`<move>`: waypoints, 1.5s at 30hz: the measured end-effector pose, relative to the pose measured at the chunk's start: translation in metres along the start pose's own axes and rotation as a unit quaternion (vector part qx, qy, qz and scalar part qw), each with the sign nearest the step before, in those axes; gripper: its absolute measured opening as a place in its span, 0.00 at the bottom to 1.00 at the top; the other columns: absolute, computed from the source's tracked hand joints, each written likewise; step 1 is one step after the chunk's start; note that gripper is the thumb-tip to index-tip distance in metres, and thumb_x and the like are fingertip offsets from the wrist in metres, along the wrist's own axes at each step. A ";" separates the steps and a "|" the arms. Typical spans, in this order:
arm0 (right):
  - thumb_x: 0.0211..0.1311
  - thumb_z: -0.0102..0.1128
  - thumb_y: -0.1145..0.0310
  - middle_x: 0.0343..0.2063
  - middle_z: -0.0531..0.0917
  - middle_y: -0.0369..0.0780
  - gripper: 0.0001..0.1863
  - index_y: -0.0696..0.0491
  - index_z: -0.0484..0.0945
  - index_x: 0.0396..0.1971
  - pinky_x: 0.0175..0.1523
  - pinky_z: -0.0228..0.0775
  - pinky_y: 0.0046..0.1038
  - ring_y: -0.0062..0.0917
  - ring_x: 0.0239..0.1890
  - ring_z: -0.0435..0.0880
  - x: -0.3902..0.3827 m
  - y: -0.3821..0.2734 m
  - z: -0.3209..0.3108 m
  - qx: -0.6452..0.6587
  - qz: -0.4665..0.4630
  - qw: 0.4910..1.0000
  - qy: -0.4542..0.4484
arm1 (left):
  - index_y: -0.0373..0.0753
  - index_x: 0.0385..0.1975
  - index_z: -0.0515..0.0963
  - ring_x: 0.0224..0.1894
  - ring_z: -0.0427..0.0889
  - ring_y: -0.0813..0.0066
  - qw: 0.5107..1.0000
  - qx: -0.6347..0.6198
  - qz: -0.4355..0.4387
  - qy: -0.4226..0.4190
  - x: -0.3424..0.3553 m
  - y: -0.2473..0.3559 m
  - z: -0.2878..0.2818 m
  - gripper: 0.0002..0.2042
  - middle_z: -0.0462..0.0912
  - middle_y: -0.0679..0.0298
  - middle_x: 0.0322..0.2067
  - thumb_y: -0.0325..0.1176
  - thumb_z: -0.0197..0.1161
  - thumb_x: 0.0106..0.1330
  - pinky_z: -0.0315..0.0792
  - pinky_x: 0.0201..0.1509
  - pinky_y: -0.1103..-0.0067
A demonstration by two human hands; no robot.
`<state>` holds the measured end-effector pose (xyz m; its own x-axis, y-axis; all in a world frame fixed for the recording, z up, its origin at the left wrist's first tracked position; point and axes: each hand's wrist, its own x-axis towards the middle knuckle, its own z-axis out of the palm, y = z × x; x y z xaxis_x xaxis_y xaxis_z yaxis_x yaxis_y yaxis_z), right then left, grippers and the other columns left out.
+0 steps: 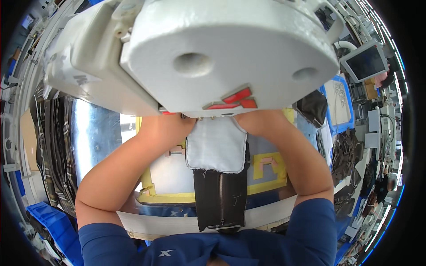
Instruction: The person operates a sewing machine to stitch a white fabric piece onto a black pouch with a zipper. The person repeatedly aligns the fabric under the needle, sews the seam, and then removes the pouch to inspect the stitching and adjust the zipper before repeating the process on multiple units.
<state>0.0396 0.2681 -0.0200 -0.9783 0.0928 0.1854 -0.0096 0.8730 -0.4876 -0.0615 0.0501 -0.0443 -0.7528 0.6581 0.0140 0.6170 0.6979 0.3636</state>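
A light grey-white fabric piece (216, 148) with a stitched, frayed edge lies over a dark fabric strip (206, 195). A zipper (222, 199) runs down the strip, which hangs over the table's near edge toward me. The far end of the cloth passes beneath a large white sewing machine head (248, 57). My left hand (173, 127) is at the left edge of the light piece, and my right hand (254, 122) is at its right edge. The machine head hides the fingers of both hands, so their grip does not show. The needle area is hidden too.
Yellow tape (177, 198) frames a pale work plate (171, 175). Stacked dark and plaid cloth (57, 150) lies at left, above a blue bin (55, 230). A blue tray (350, 111), dark fabric pieces (345, 155) and a screen (366, 61) are at right.
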 end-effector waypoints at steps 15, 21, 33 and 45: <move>0.64 0.66 0.60 0.32 0.89 0.51 0.15 0.58 0.89 0.30 0.51 0.80 0.49 0.51 0.40 0.89 0.001 0.023 0.000 0.036 -0.009 0.999 -0.011 | 0.31 0.64 0.74 0.66 0.76 0.40 0.939 -0.050 0.335 -0.061 -0.046 0.040 -0.035 0.37 0.75 0.39 0.64 0.52 0.75 0.64 0.73 0.70 0.57; 0.67 0.66 0.59 0.29 0.88 0.52 0.16 0.59 0.88 0.28 0.49 0.80 0.50 0.52 0.39 0.89 -0.002 0.025 0.008 -0.020 -0.033 0.999 0.016 | 0.29 0.71 0.68 0.71 0.72 0.38 0.939 0.001 0.325 -0.111 -0.049 0.045 -0.034 0.45 0.71 0.36 0.68 0.54 0.77 0.61 0.67 0.76 0.54; 0.65 0.63 0.65 0.32 0.89 0.52 0.12 0.58 0.87 0.31 0.47 0.82 0.48 0.51 0.38 0.89 0.004 0.013 0.016 -0.044 -0.053 0.998 0.009 | 0.27 0.69 0.68 0.67 0.76 0.36 0.940 0.042 0.307 -0.141 -0.048 0.050 -0.048 0.45 0.72 0.34 0.65 0.50 0.79 0.59 0.70 0.74 0.54; 0.55 0.61 0.70 0.29 0.87 0.52 0.09 0.57 0.87 0.32 0.42 0.81 0.50 0.54 0.36 0.87 -0.002 -0.006 0.003 0.009 -0.012 0.999 -0.028 | 0.25 0.68 0.67 0.66 0.78 0.36 0.941 0.070 0.300 -0.139 -0.053 0.048 -0.051 0.44 0.73 0.31 0.64 0.52 0.78 0.60 0.71 0.74 0.53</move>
<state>0.0407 0.2610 -0.0202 -0.9878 0.0436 0.1496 -0.0372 0.8663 -0.4981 -0.0039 0.0346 0.0203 -0.1820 0.9806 -0.0728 0.9508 0.1944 0.2411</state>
